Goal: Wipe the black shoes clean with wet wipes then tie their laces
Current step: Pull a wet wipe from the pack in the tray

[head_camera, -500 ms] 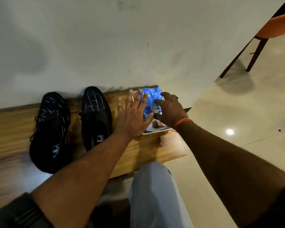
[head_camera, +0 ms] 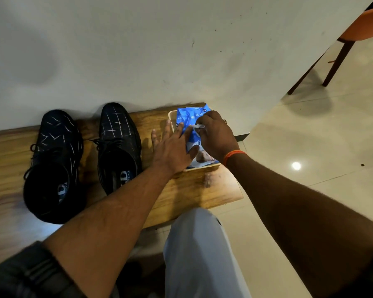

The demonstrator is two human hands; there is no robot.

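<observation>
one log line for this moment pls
step: pulling first wipe | left hand: flat on wipes pack | right hand: pinches wipe | black shoes: untouched, laces untied

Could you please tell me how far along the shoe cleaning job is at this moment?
Nothing looks finished yet. In hand: the left hand presses flat on the blue wipes pack in its tray, while the right hand pinches a white wipe at the pack's opening. Left to do: both black shoes sit untouched on the wooden bench, laces loose, so wiping and tying remain.
</observation>
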